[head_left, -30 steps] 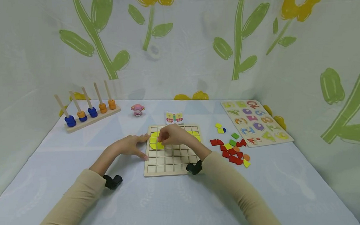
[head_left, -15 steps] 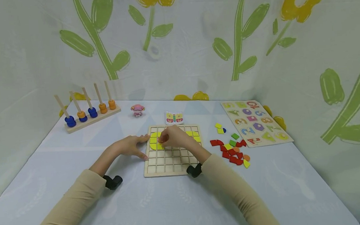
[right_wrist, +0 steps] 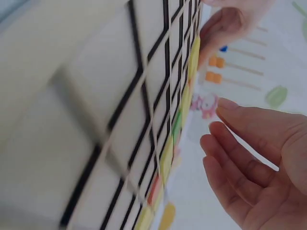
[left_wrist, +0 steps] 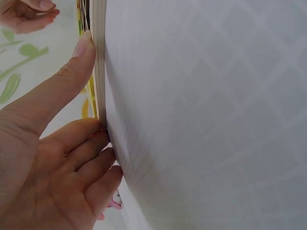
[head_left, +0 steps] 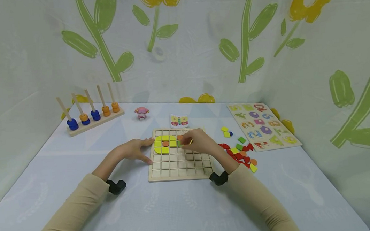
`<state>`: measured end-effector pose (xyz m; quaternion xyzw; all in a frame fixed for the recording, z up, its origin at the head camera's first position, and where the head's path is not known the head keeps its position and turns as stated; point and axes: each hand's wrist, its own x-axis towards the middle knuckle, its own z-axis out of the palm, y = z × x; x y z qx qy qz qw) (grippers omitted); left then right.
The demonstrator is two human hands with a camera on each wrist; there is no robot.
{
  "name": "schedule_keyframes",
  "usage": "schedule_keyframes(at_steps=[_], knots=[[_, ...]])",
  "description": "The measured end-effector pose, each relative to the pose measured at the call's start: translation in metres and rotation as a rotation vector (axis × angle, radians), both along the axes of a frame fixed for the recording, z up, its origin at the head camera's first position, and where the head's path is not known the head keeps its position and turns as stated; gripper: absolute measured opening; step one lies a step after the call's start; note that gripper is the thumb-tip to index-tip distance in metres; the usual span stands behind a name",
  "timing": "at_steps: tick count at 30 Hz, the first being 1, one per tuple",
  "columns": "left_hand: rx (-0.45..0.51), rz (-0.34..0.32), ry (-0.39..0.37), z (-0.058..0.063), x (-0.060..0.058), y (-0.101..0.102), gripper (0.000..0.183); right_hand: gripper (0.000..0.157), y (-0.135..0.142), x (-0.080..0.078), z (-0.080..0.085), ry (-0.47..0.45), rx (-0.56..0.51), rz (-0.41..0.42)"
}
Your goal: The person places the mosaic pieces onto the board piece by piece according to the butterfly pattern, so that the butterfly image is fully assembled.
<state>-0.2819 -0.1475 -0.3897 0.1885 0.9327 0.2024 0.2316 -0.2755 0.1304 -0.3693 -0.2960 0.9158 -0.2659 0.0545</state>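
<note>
A: What's going on with that grid board [head_left: 173, 164]?
B: Filling it in, I reckon; next move probably calls for a restock.
A: Who's holding what?
B: Left hand [head_left: 131, 149] spread, touching its left edge. Right hand [head_left: 199, 141] loosely parted above it, seemingly holding nothing. Loose tiles [head_left: 234, 150] lie right of it; orange disc [head_left: 165, 143] sits in it.

Left of the square, pale wooden grid board [head_left: 181, 163], a plain, softly creased beige fabric left sleeve [head_left: 72, 208]; right of that board, a matching beige fabric right sleeve [head_left: 265, 203]. A small, stubby black left wrist device [head_left: 116, 187] sits near the board's nearer left corner, its black right wrist twin [head_left: 219, 178] by the right.
</note>
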Motion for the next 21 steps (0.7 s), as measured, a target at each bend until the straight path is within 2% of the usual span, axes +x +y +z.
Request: schedule_keyframes(at_steps=[11, 21], knots=[[0.005, -0.010, 0.013, -0.001, 0.000, -0.001, 0.100, 0.014, 0.075, 0.017, 0.012, 0.033, 0.002, -0.087], [0.003, -0.007, 0.004, -0.002, -0.002, -0.001, 0.101, 0.014, 0.134, 0.030, 0.007, 0.020, 0.062, -0.169]])
